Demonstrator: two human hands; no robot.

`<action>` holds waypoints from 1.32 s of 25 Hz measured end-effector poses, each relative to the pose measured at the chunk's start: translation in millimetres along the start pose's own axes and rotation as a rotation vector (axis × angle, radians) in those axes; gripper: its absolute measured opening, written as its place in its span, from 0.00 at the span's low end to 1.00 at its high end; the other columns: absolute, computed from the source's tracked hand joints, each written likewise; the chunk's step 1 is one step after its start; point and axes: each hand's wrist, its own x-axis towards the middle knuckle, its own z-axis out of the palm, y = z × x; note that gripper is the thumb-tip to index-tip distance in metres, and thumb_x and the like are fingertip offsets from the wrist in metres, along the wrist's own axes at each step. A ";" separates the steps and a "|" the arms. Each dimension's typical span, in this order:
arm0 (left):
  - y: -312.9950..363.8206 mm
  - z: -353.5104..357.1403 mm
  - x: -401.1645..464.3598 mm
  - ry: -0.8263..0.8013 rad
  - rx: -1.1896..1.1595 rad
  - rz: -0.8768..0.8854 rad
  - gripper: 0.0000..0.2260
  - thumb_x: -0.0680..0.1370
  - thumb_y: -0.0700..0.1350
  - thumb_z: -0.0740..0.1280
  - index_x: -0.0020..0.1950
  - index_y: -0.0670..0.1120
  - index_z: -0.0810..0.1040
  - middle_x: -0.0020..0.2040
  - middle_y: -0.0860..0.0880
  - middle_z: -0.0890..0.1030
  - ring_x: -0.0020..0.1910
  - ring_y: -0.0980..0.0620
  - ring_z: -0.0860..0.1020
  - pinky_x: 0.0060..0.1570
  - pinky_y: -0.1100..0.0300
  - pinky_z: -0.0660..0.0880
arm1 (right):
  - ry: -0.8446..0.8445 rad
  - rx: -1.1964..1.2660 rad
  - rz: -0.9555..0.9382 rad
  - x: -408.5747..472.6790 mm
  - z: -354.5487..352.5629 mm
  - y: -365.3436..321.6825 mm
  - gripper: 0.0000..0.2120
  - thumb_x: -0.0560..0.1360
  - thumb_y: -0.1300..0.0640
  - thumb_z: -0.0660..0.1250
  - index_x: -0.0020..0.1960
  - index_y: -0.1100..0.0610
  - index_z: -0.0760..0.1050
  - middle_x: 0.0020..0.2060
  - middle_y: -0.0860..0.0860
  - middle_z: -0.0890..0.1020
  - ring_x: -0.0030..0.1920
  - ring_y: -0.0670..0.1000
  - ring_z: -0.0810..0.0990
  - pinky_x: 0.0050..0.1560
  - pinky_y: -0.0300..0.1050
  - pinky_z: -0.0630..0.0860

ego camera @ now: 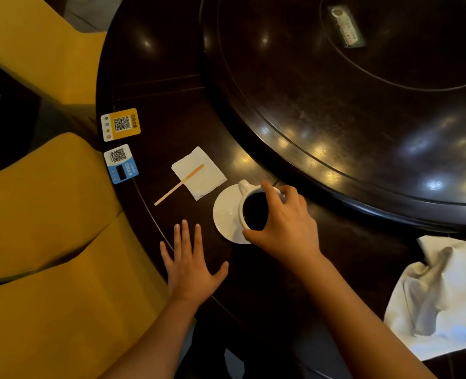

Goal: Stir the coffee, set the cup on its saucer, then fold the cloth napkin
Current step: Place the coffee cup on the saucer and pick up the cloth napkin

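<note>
A white cup (245,186) full of dark coffee is over the right part of the white saucer (225,214); whether it rests on the saucer I cannot tell. My right hand (286,222) grips the cup by its rim from above, the handle pointing away to the upper left. My left hand (191,265) lies flat on the dark table, fingers spread, left of the saucer. A wooden stir stick (179,184) lies partly across a small white paper napkin (199,173). The crumpled white cloth napkin (442,296) lies at the right edge.
The dark round table (253,283) carries a large raised turntable (349,105) behind the cup. Two QR code cards (120,124) (121,164) sit at the table's left edge. Yellow chairs (48,242) stand on the left.
</note>
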 end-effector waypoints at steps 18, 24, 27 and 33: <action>-0.9 0.5 -0.2 0.002 -0.012 0.002 0.44 0.67 0.70 0.56 0.74 0.43 0.57 0.75 0.38 0.56 0.75 0.40 0.51 0.66 0.35 0.48 | -0.060 -0.093 -0.034 25.8 32.9 -23.7 0.44 0.67 0.38 0.69 0.74 0.51 0.51 0.67 0.56 0.62 0.67 0.57 0.62 0.52 0.47 0.75; -1.1 1.0 0.4 0.000 -0.010 0.000 0.44 0.67 0.70 0.56 0.74 0.43 0.56 0.75 0.38 0.56 0.75 0.41 0.51 0.67 0.36 0.47 | -0.065 -0.088 -0.011 32.7 34.2 -26.0 0.45 0.66 0.38 0.70 0.74 0.51 0.50 0.68 0.57 0.62 0.67 0.57 0.62 0.54 0.49 0.75; -0.9 0.9 0.2 0.000 -0.015 0.002 0.44 0.67 0.70 0.56 0.74 0.43 0.57 0.75 0.38 0.56 0.75 0.41 0.50 0.67 0.35 0.49 | -0.067 -0.088 -0.024 30.5 34.0 -23.5 0.46 0.67 0.38 0.69 0.74 0.51 0.49 0.68 0.57 0.62 0.67 0.58 0.62 0.53 0.49 0.75; -1.8 2.3 -0.2 0.009 -0.021 0.005 0.44 0.67 0.70 0.56 0.74 0.43 0.56 0.75 0.38 0.56 0.75 0.41 0.50 0.67 0.36 0.48 | -0.042 -0.102 -0.052 25.2 36.3 -18.7 0.46 0.67 0.37 0.68 0.75 0.50 0.47 0.69 0.56 0.61 0.66 0.57 0.63 0.52 0.48 0.75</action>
